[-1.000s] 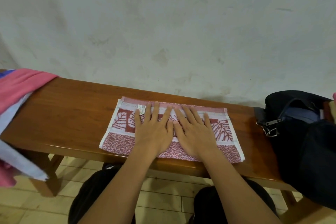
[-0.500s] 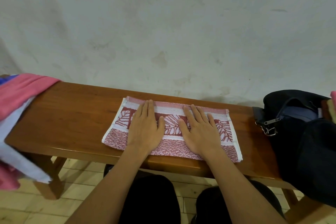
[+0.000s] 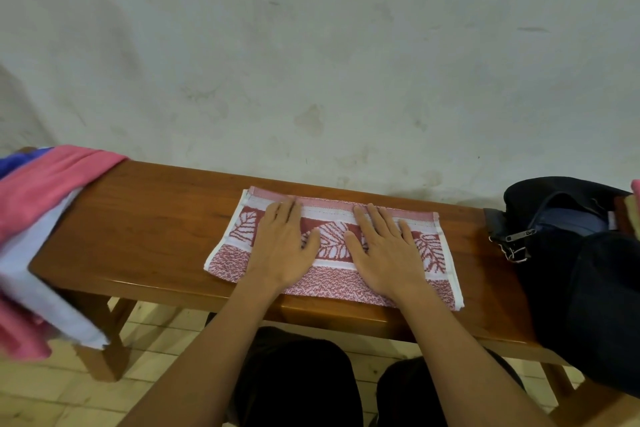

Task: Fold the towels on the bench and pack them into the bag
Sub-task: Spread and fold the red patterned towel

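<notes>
You are kneeling or sitting at the bench (image 3: 145, 218), your dark-clad knees (image 3: 301, 381) showing below its front edge over a pale tiled floor (image 3: 41, 395). Both your forearms are reaching forward over that edge, and both hands are lying flat, palms down, on the folded red and white towel (image 3: 332, 246) in the middle of the bench. Your left hand (image 3: 282, 246) is pressing the towel's left half with its fingers straight and close together, the thumb angled out to the right. Your right hand (image 3: 384, 253) is pressing the right half, its fingers straight and slightly spread, the thumb pointing toward the left hand; the two hands are lying apart with a leaf pattern showing between them. The towel is lying lengthwise, its far hem near the bench's back edge. At the left end, a pile of pink, white and blue towels (image 3: 38, 225) is hanging over the bench's end. At the right end, the dark bag (image 3: 581, 274) is sitting open, a metal clasp (image 3: 516, 239) dangling from its near side. Behind everything, a stained pale wall (image 3: 311, 45) is rising.
</notes>
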`<state>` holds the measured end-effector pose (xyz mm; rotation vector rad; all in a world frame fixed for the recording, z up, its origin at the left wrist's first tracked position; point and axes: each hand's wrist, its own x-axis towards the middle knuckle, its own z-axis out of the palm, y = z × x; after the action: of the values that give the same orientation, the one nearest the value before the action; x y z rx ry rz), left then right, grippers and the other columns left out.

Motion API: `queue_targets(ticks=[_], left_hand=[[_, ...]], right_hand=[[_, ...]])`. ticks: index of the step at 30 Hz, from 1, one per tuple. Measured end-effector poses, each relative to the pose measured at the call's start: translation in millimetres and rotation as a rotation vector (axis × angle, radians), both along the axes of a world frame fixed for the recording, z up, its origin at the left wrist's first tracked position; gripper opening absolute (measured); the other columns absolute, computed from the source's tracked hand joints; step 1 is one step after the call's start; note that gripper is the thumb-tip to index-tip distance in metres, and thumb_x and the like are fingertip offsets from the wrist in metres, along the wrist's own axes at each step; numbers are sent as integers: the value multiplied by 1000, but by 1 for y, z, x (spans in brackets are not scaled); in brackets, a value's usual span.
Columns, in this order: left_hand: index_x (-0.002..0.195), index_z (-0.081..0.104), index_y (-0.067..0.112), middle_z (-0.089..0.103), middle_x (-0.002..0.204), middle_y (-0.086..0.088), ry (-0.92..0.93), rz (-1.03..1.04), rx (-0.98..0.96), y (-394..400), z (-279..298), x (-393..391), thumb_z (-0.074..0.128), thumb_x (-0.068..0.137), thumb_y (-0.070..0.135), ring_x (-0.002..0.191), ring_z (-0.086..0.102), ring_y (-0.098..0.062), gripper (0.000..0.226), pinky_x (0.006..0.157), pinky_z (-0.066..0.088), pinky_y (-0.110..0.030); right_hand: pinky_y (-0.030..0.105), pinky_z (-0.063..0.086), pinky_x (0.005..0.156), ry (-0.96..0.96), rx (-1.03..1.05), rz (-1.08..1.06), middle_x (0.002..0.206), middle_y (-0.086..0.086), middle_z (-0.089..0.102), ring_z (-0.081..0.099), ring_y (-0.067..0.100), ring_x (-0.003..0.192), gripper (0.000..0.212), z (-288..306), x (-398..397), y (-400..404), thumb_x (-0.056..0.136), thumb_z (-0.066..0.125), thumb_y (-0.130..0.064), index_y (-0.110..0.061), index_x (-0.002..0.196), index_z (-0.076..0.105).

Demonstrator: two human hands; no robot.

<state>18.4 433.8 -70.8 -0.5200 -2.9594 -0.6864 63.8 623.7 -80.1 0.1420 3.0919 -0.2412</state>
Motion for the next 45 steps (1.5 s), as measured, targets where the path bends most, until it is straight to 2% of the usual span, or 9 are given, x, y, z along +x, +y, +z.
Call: queue_targets(ticks=[5, 8, 16, 23, 35, 39, 42, 43, 45], left_hand=[[157, -6, 16, -8, 165, -3, -3, -16, -211, 3, -4, -5, 15, 99, 63, 151, -9, -16, 78, 114, -14, -29], [156, -11, 16, -11, 165, -2, -30, 16, -202, 2, -4, -6, 16, 97, 65, 151, -9, -16, 81, 113, -13, -27], [158, -2, 17, -3, 166, -1, -77, 70, -113, -3, -4, -14, 16, 97, 66, 152, -3, -17, 80, 116, -6, -29], [157, -6, 20, -13, 164, 1, -52, 64, -278, -21, -10, -32, 0, 92, 68, 150, -16, -16, 81, 120, -13, -33], [158, -4, 21, -8, 165, 3, -58, 140, -272, -22, -9, -35, -7, 89, 62, 151, -9, -15, 80, 123, -8, -42], [158, 3, 25, 2, 165, 4, -98, 125, -26, -27, 0, -32, 1, 97, 57, 152, 2, -16, 69, 122, -5, -41], [155, 19, 28, 26, 161, -1, -218, 159, 373, -37, 16, -26, 13, 101, 57, 144, 33, -24, 62, 118, 28, -47], [150, 30, 29, 39, 153, -3, -244, 177, 501, -43, 20, -24, 17, 101, 56, 130, 49, -20, 57, 104, 46, -42], [131, 45, 28, 54, 133, -5, -187, 224, 586, -54, 27, -22, 25, 104, 47, 101, 61, -11, 38, 74, 54, -22]], right_hand=[[41, -10, 123, 14, -6, 2, 166, -7, -11, -15, 14, 152, 77, 2, 1, -1, 87, -8, -68, -35, 157, -9], [39, -10, 123, 28, -21, 8, 166, -8, -11, -15, 13, 151, 83, 2, 4, 2, 82, -14, -69, -35, 157, -9], [38, -7, 123, 20, 6, -79, 166, -6, -10, -12, 15, 152, 70, -1, 6, 25, 95, 0, -66, -36, 157, -7], [39, -10, 123, 17, 18, -200, 166, 0, -12, -14, 19, 152, 78, -1, 10, 38, 89, -6, -70, -34, 158, -8], [34, -8, 121, -14, 2, -324, 165, 1, -14, -14, 16, 151, 79, 3, 12, 45, 96, 4, -68, -20, 159, -8], [38, -5, 124, -15, -1, -344, 166, 2, -9, -11, 17, 152, 82, 6, 12, 42, 95, 4, -68, -17, 159, -6], [39, -11, 122, 64, -2, -280, 166, -2, -6, -7, 17, 153, 79, 12, 12, 37, 94, 7, -68, -25, 159, -3], [37, -11, 121, 104, -38, -225, 165, -6, -5, -6, 15, 153, 77, 15, 12, 32, 94, 9, -67, -28, 159, -1], [34, -7, 120, 144, -138, -91, 162, -15, -2, -2, 10, 152, 70, 24, 15, 19, 96, 14, -65, -34, 158, 7]])
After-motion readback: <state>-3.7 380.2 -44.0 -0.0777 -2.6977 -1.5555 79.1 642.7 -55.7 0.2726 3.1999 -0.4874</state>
